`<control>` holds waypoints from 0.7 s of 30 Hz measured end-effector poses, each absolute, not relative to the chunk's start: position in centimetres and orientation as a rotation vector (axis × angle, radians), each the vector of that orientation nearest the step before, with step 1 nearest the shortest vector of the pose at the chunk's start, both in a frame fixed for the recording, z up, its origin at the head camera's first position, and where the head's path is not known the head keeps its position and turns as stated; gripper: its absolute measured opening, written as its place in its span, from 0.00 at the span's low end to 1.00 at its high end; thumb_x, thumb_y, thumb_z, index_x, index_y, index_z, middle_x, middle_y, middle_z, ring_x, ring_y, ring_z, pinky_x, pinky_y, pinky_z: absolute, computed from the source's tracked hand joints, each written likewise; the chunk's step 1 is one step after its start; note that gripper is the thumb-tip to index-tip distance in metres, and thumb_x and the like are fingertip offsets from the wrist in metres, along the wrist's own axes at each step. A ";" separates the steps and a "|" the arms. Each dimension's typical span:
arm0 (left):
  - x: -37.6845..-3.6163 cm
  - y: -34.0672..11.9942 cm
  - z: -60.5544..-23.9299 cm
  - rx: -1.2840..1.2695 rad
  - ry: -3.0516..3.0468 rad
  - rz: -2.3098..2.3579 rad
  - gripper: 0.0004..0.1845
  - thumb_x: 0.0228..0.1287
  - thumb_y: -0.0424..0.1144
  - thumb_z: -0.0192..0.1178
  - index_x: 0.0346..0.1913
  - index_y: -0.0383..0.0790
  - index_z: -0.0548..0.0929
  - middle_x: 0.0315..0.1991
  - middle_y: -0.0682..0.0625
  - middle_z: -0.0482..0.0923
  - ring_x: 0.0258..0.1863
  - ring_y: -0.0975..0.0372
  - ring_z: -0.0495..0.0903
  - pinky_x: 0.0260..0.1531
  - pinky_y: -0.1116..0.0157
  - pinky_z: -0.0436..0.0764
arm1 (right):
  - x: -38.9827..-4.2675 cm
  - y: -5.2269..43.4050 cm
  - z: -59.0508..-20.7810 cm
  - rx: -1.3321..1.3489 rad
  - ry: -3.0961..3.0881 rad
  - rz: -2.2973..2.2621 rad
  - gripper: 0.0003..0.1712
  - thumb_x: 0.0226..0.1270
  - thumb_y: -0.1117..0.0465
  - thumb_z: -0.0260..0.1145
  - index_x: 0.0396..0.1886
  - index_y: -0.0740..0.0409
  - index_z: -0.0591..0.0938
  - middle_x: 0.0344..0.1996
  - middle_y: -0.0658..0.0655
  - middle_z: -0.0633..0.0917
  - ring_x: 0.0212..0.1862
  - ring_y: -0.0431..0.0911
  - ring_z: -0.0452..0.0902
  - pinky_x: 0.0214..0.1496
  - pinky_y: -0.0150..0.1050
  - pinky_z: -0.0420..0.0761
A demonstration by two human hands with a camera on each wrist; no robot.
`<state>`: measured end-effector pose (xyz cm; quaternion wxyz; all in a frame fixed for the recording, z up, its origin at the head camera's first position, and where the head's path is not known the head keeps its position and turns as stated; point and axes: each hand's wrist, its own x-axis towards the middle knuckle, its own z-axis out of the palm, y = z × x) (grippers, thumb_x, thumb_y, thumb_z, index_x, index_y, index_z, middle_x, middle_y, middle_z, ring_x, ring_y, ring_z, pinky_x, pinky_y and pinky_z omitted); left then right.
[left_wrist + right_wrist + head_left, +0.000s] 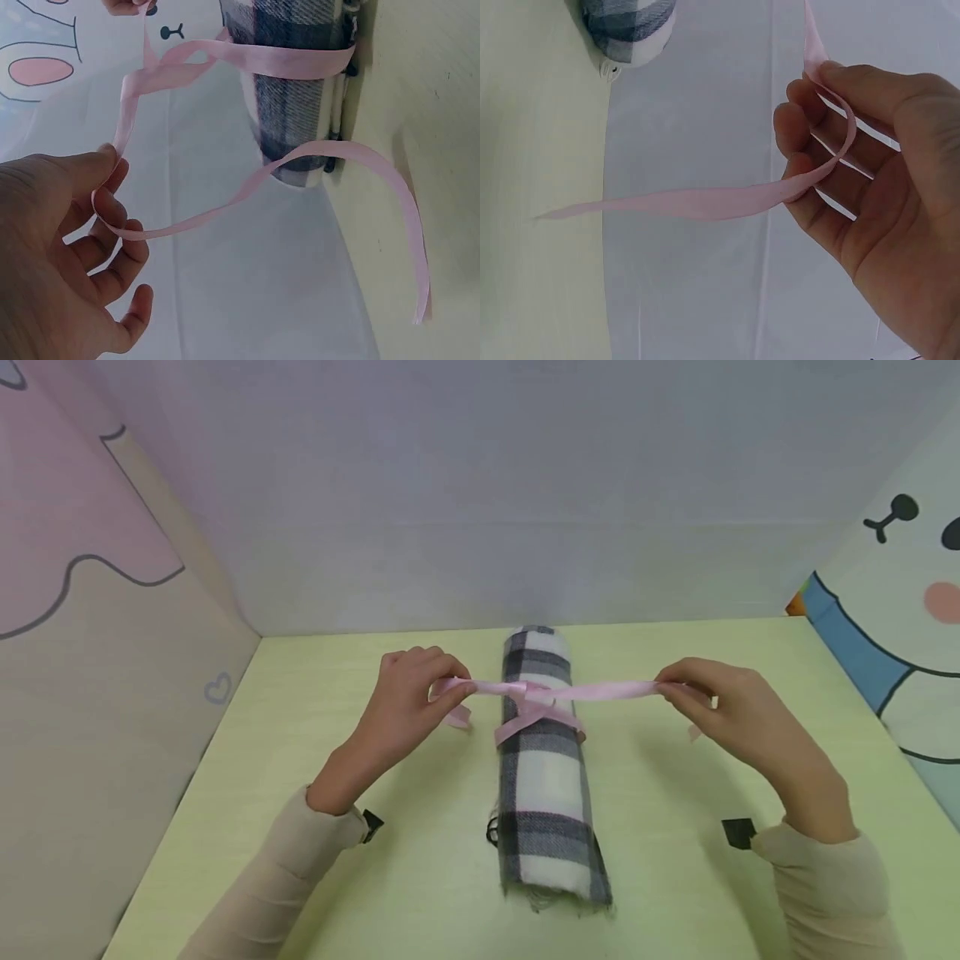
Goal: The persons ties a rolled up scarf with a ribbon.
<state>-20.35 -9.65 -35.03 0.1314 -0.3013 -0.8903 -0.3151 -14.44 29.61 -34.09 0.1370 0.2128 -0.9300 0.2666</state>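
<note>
A rolled black, grey and white checked cloth point(550, 781) with a frayed near end lies lengthwise on the table. Round it runs a pink ribbon point(611, 691), its two strands crossed over the top of the roll. My left hand point(408, 697) pinches one strand between thumb and forefinger, left of the roll; the loose tail point(416, 225) drapes down to the table in the left wrist view. On the other side my right hand point(720, 702) pinches the other strand, whose tail point(712, 202) hangs past the fingers. Between both hands the ribbon stretches nearly straight above the roll.
The pale yellow table point(442, 877) meets a plain pale wall point(525, 568) at the back. Cartoon-printed panels stand at the left point(82, 693) and right point(922, 652). A black patch point(738, 833) lies on the table by the right sleeve, another point(372, 826) by the left sleeve.
</note>
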 end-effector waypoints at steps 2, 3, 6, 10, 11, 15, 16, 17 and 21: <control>-20.3 -9.9 -34.8 -0.883 -2.566 -0.874 0.04 0.67 0.44 0.72 0.38 0.50 0.88 0.27 0.58 0.78 0.31 0.59 0.72 0.56 0.48 0.67 | -14.4 30.3 -34.0 0.629 -2.692 0.755 0.11 0.71 0.68 0.70 0.46 0.47 0.87 0.32 0.39 0.82 0.28 0.32 0.69 0.30 0.27 0.67; -20.3 -10.0 -34.8 -0.887 -2.561 -0.855 0.04 0.66 0.44 0.73 0.39 0.50 0.88 0.28 0.58 0.79 0.32 0.59 0.73 0.57 0.48 0.67 | -14.3 30.6 -34.0 0.633 -2.693 0.747 0.11 0.71 0.68 0.70 0.47 0.47 0.87 0.33 0.39 0.82 0.29 0.32 0.69 0.31 0.26 0.67; -20.2 -10.4 -34.6 -0.891 -2.557 -0.824 0.05 0.66 0.44 0.73 0.39 0.49 0.88 0.30 0.58 0.81 0.33 0.60 0.74 0.56 0.48 0.67 | -14.2 31.5 -33.9 0.634 -2.697 0.743 0.13 0.69 0.69 0.71 0.46 0.47 0.87 0.33 0.40 0.83 0.29 0.32 0.70 0.31 0.26 0.68; -20.1 -11.0 -34.4 -0.890 -2.547 -0.794 0.05 0.65 0.44 0.74 0.38 0.49 0.89 0.30 0.57 0.81 0.33 0.59 0.75 0.55 0.49 0.67 | -14.1 32.6 -33.8 0.590 -2.707 0.739 0.14 0.69 0.70 0.71 0.46 0.46 0.87 0.33 0.40 0.85 0.29 0.30 0.74 0.31 0.25 0.69; -20.0 -11.2 -34.4 -0.890 -2.540 -0.790 0.05 0.65 0.43 0.74 0.38 0.49 0.89 0.30 0.57 0.81 0.33 0.59 0.75 0.55 0.49 0.67 | -14.0 32.8 -33.9 0.573 -2.710 0.739 0.14 0.69 0.70 0.71 0.46 0.46 0.87 0.33 0.41 0.85 0.30 0.30 0.74 0.31 0.25 0.70; -19.8 -11.9 -34.3 -0.890 -2.515 -0.760 0.04 0.64 0.42 0.74 0.38 0.49 0.89 0.29 0.58 0.80 0.32 0.59 0.74 0.54 0.50 0.67 | -13.7 33.8 -34.3 0.512 -2.714 0.757 0.13 0.68 0.70 0.71 0.46 0.47 0.88 0.31 0.42 0.86 0.30 0.30 0.76 0.30 0.24 0.70; -19.7 -12.1 -34.3 -0.888 -2.509 -0.754 0.04 0.64 0.42 0.74 0.38 0.49 0.89 0.29 0.58 0.80 0.32 0.59 0.74 0.54 0.50 0.67 | -13.6 34.0 -34.5 0.506 -2.711 0.756 0.14 0.68 0.71 0.72 0.46 0.48 0.88 0.31 0.42 0.86 0.30 0.29 0.76 0.30 0.24 0.70; -19.7 -12.4 -34.2 -0.883 -2.502 -0.750 0.04 0.64 0.42 0.74 0.38 0.49 0.89 0.29 0.58 0.80 0.32 0.58 0.74 0.53 0.50 0.67 | -13.6 34.2 -34.6 0.498 -2.708 0.757 0.14 0.67 0.71 0.72 0.45 0.48 0.88 0.31 0.41 0.86 0.30 0.29 0.76 0.30 0.24 0.70; -19.5 -13.5 -34.2 -0.860 -2.476 -0.741 0.04 0.65 0.41 0.74 0.36 0.48 0.89 0.29 0.57 0.80 0.34 0.58 0.74 0.52 0.50 0.66 | -13.2 35.1 -35.2 0.479 -2.690 0.754 0.16 0.65 0.73 0.73 0.45 0.48 0.88 0.30 0.39 0.83 0.31 0.28 0.74 0.32 0.23 0.70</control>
